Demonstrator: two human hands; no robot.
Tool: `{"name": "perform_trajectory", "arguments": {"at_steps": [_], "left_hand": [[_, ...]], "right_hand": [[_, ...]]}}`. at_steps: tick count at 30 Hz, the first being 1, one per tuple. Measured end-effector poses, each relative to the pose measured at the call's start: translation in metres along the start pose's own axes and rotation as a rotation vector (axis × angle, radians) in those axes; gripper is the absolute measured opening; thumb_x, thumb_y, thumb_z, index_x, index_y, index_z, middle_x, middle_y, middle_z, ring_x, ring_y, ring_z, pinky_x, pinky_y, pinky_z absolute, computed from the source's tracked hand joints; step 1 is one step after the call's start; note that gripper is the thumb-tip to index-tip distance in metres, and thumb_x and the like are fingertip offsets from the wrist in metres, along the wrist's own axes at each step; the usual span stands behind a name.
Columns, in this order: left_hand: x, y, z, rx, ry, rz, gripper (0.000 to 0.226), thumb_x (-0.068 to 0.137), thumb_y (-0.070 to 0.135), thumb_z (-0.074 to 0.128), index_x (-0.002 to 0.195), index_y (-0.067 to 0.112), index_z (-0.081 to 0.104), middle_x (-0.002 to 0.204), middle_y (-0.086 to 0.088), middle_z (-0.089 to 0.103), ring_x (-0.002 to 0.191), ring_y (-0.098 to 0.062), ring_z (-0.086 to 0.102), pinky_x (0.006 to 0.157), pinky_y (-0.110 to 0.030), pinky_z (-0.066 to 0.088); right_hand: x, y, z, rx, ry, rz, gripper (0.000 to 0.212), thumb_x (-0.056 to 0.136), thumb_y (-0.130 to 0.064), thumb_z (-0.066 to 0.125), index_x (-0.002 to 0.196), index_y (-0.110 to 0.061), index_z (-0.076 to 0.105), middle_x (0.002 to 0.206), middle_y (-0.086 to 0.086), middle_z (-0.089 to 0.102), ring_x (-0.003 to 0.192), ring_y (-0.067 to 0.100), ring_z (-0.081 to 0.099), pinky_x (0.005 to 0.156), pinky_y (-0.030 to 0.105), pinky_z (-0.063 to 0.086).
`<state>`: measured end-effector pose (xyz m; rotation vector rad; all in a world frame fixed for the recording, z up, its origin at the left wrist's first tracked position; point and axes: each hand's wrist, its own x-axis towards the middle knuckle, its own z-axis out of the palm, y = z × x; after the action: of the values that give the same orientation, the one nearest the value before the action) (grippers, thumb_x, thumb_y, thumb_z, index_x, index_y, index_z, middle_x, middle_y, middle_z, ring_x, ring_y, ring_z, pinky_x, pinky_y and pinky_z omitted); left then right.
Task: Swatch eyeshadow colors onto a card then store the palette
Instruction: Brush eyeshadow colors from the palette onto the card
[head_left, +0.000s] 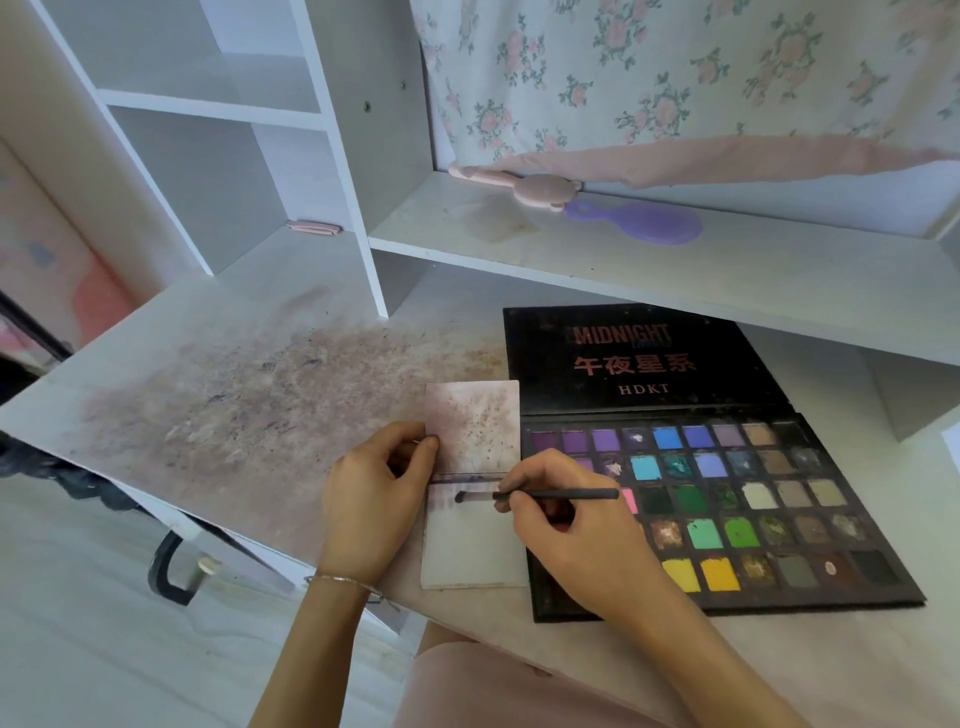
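Observation:
A white folded card (470, 551) lies on the desk just left of the open black eyeshadow palette (722, 499), whose lid lies flat behind the pans. Its upper flap is speckled with pigment, and a dark streak runs along the fold. My left hand (374, 493) pinches the card's left edge at the fold. My right hand (566, 525) grips a thin black brush (540, 495) and covers the palette's lower left pans. The brush tip touches the card just below the fold, beside faint purple marks.
The white desk (249, 395) is stained with pigment dust left of the card. A shelf (675, 260) behind the palette holds a pink hand mirror (524, 187) and a purple hairbrush (639, 222). White cubbies stand at the back left, with a pink clip (314, 227).

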<state>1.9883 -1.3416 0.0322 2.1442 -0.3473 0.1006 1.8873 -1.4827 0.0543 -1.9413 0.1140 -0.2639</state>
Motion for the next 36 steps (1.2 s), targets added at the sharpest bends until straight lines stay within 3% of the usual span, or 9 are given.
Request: {"name": "perform_trajectory", "arguments": {"at_steps": [9,16,22,26,30,36], "left_hand": [[0.0003,-0.0018,0.0008,0.03,0.012,0.037,0.01,0.084,0.015,0.063,0.09,0.017,0.071,0.07,0.014,0.061,0.067,-0.004,0.057,0.065,-0.022,0.044],[0.0018,-0.0035,0.0026,0.02,0.011,0.011,0.016,0.085,0.015,0.063,0.098,0.013,0.071,0.091,-0.003,0.072,0.084,-0.021,0.065,0.078,-0.035,0.051],[0.0017,-0.003,0.003,0.026,0.016,0.002,0.019,0.085,0.015,0.063,0.102,0.013,0.071,0.095,-0.005,0.072,0.089,-0.021,0.065,0.08,-0.032,0.049],[0.002,-0.0026,0.0036,0.022,0.026,-0.008,0.019,0.084,0.015,0.064,0.101,0.012,0.071,0.095,-0.006,0.072,0.086,-0.015,0.062,0.078,-0.028,0.046],[0.0007,-0.0032,0.0025,0.028,0.022,-0.008,0.016,0.084,0.015,0.063,0.098,0.013,0.072,0.091,-0.008,0.073,0.084,-0.02,0.064,0.077,-0.029,0.047],[0.0011,-0.0023,0.0029,0.027,0.031,0.006,0.016,0.084,0.014,0.064,0.098,0.012,0.072,0.09,-0.008,0.073,0.076,-0.009,0.056,0.075,-0.027,0.044]], "right_hand": [[0.001,-0.001,0.0007,-0.019,-0.007,0.02,0.03,0.084,-0.009,0.055,0.077,-0.037,0.053,0.08,-0.015,0.061,0.078,-0.005,0.057,0.06,0.004,0.043],[0.0019,-0.0008,0.0005,-0.021,-0.01,0.027,0.027,0.084,-0.01,0.055,0.079,-0.036,0.054,0.084,-0.013,0.063,0.081,-0.003,0.056,0.064,0.005,0.044],[0.0015,0.0003,0.0006,-0.028,-0.035,0.043,0.027,0.083,-0.01,0.056,0.077,-0.037,0.055,0.085,-0.012,0.064,0.082,-0.001,0.058,0.071,0.009,0.048],[0.0025,0.0012,0.0006,-0.037,-0.03,0.045,0.027,0.084,-0.011,0.055,0.078,-0.038,0.054,0.085,-0.013,0.063,0.082,-0.002,0.057,0.071,0.008,0.048],[0.0025,0.0024,0.0012,-0.056,-0.03,0.044,0.026,0.084,-0.012,0.055,0.079,-0.037,0.054,0.086,-0.014,0.062,0.083,-0.003,0.056,0.073,0.009,0.048],[0.003,0.0025,0.0012,-0.053,-0.032,0.041,0.026,0.084,-0.012,0.055,0.078,-0.038,0.054,0.085,-0.014,0.062,0.083,-0.002,0.056,0.072,0.008,0.048]]}}
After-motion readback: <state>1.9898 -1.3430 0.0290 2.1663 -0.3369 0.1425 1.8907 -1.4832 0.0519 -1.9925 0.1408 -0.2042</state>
